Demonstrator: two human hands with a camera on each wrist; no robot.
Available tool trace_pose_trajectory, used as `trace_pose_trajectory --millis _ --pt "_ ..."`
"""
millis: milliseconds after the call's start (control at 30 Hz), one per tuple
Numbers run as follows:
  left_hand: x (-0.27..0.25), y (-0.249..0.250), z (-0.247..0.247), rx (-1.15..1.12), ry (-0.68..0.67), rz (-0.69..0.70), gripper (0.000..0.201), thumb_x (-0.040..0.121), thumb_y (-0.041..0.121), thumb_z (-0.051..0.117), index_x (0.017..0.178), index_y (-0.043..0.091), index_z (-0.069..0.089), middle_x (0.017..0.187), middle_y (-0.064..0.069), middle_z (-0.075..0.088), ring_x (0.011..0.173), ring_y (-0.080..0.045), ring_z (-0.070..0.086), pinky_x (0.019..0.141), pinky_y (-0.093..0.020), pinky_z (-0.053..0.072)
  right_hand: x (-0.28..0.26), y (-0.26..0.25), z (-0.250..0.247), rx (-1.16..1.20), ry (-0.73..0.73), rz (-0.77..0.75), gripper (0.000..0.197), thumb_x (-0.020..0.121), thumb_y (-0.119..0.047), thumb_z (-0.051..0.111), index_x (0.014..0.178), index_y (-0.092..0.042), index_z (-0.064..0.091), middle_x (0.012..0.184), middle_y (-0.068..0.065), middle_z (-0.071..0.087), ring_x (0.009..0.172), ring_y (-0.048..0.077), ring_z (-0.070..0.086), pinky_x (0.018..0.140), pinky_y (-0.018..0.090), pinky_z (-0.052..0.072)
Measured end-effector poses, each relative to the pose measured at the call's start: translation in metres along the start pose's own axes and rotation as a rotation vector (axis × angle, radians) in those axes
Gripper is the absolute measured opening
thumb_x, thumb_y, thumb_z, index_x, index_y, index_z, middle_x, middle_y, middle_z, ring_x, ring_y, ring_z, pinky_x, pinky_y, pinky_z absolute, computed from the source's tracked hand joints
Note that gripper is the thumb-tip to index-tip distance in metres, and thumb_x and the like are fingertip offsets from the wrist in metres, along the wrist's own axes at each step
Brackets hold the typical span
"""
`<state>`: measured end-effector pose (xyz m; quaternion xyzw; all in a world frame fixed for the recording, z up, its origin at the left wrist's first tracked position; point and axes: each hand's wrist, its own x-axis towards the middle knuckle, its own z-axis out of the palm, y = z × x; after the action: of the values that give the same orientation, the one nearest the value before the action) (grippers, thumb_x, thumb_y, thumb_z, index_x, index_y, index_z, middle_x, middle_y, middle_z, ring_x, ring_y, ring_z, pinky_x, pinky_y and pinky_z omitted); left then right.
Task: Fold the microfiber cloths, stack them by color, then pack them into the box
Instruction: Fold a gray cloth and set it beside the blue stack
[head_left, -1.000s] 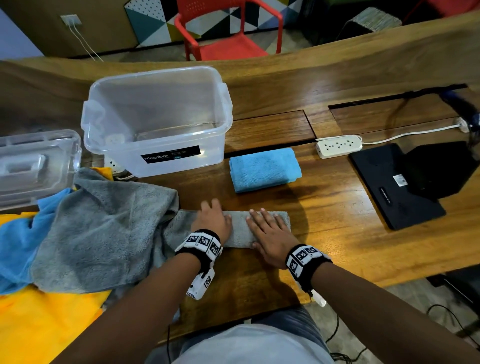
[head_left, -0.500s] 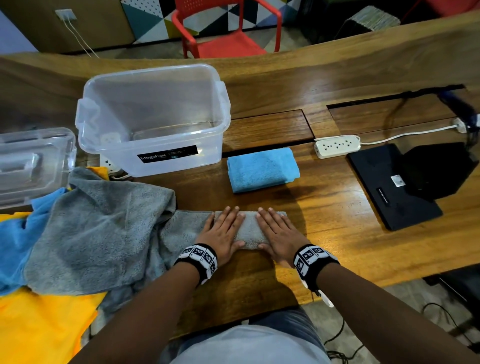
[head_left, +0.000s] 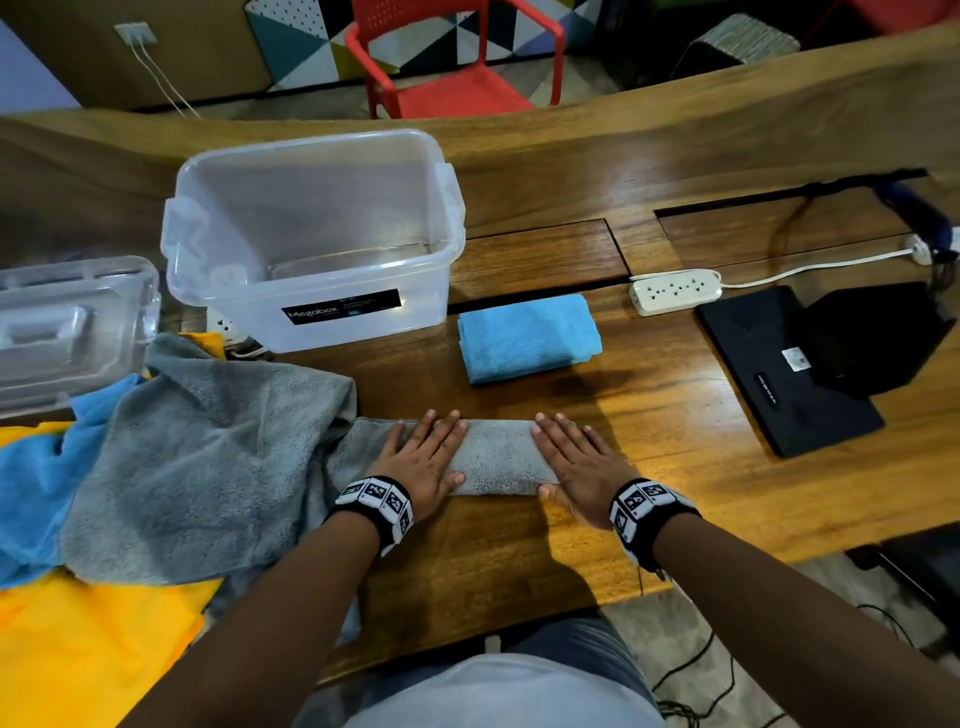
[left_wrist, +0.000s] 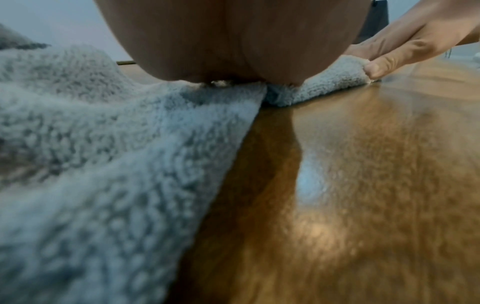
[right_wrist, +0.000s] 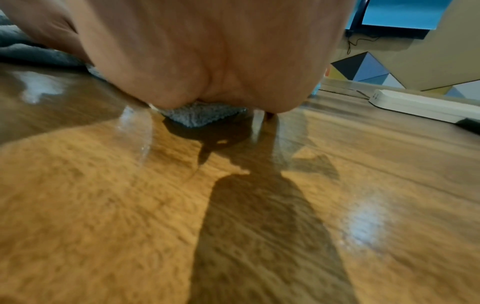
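Both my left hand (head_left: 423, 462) and right hand (head_left: 576, 465) lie flat, fingers straight, on the folded gray cloth (head_left: 493, 457) at the worktop's (head_left: 649, 415) near edge. I should press evenly outward before folding again.

Folded strip of cloth (head_left: 498, 457) lies near front edge of worktop (head_left: 649, 415), L hand (head_left: 421, 462) flat on its left part, R hand (head_left: 576, 467) flat on its right end. Behind it, a folded cloth (head_left: 530, 338); box (head_left: 311, 239) just left of that, lid (head_left: 67, 327) further left by the left edge. Loose cloth pile (head_left: 197, 457) covers front-left corner. Power strip (head_left: 675, 291) right of folded cloth, flat slab (head_left: 795, 374) w/ stand towards right edge.
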<state>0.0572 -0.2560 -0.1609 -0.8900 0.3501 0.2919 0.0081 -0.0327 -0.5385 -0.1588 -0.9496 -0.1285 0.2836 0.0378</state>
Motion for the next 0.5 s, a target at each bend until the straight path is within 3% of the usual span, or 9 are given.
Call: trace_pose_trajectory --millis 133,200,300,367,433,500 --pt "-0.003 0.01 -0.006 0.014 0.015 -0.037 0.069 0.099 0.057 0.014 0.151 0.029 -0.022 0.158 0.008 -0.024 0.148 -0.021 -0.019 0.119 -0.051 -0.007 -0.001 -0.011 -0.013 -0.021 0.003 0.04 0.085 0.088 -0.071 -0.008 0.156 -0.021 -0.018 0.163 0.0 -0.023 0.152 0.023 -0.018 0.123 0.048 -0.006" --pt "-0.004 0.017 -0.013 0.003 0.033 -0.061 0.071 0.099 0.055 0.022 0.153 0.027 -0.014 0.161 0.006 -0.016 0.149 -0.022 -0.015 0.12 -0.051 -0.002 -0.004 -0.017 -0.021 -0.053 0.072 0.043 0.075 0.096 -0.058 0.008 0.159 -0.018 -0.005 0.167 0.003 -0.01 0.154 0.025 -0.007 0.121 0.046 -0.006" --pt "-0.004 0.025 -0.027 -0.028 0.084 -0.061 0.076 0.097 0.053 0.039 0.155 0.023 0.002 0.164 0.001 0.003 0.15 -0.023 0.003 0.12 -0.049 0.008 -0.01 -0.021 -0.025 -0.014 0.164 0.029 0.064 0.101 -0.038 0.039 0.158 -0.02 0.016 0.167 0.006 0.009 0.152 0.031 0.011 0.122 0.048 0.011" --pt "-0.006 0.026 -0.032 -0.075 0.11 -0.033 0.077 0.092 0.051 0.051 0.153 0.023 0.013 0.161 0.0 0.016 0.147 -0.022 0.018 0.118 -0.048 0.016 -0.012 -0.018 -0.022 0.01 0.178 0.031 0.059 0.101 -0.034 0.045 0.155 -0.023 0.023 0.165 0.005 0.015 0.15 0.032 0.016 0.12 0.05 0.021" --pt "-0.009 0.024 -0.034 -0.129 0.125 0.007 0.072 0.088 0.045 0.06 0.147 0.027 0.023 0.157 0.002 0.026 0.142 -0.021 0.03 0.115 -0.047 0.024 -0.013 -0.011 -0.021 0.032 0.187 0.048 0.056 0.101 -0.031 0.046 0.153 -0.025 0.026 0.165 0.003 0.016 0.15 0.03 0.016 0.12 0.049 0.024" --pt "-0.012 0.023 -0.031 -0.11 0.132 0.023 0.069 0.086 0.04 0.063 0.143 0.031 0.026 0.156 0.003 0.025 0.14 -0.023 0.033 0.112 -0.046 0.03 -0.014 0.001 -0.021 0.04 0.203 0.083 0.055 0.101 -0.03 0.046 0.152 -0.028 0.028 0.165 0.0 0.016 0.15 0.027 0.015 0.119 0.047 0.023"
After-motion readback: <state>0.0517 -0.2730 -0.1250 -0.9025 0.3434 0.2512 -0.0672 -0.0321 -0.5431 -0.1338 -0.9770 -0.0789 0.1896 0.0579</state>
